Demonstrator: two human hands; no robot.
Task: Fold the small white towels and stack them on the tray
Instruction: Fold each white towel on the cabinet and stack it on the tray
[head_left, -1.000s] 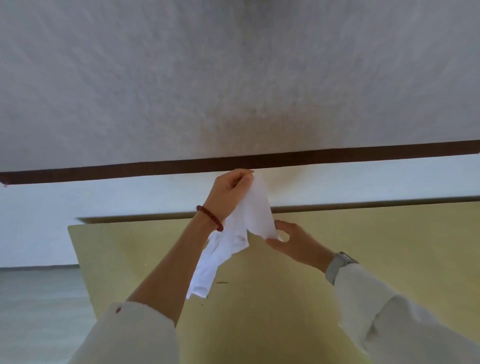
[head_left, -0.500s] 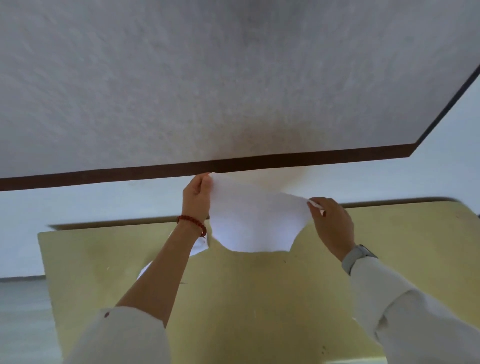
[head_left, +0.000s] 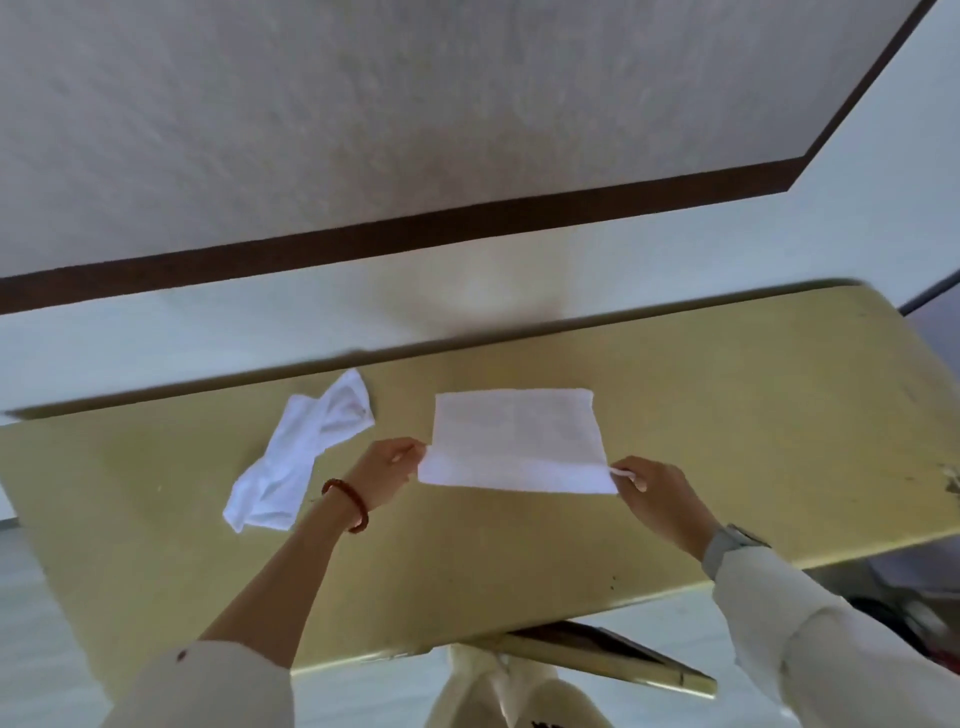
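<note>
Flat white towel (head_left: 517, 441) spread on table; crumpled towel (head_left: 301, 452) well left of it

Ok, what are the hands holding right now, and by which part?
The flat white rectangular towel: left hand pinches its near-left corner, right hand its near-right corner.

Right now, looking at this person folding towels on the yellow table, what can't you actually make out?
All in the head view:
- The tray: not in view, so its place is unknown.
- Crumpled towel: bunched, its folds hide its shape.
- Flat towel: layers cannot be counted.
- Left hand and right hand: each pinches a near corner; the cloth hides the fingertips' grip.
- Table: its far edge is blurred, and sleeves cover part of its near edge.
</note>
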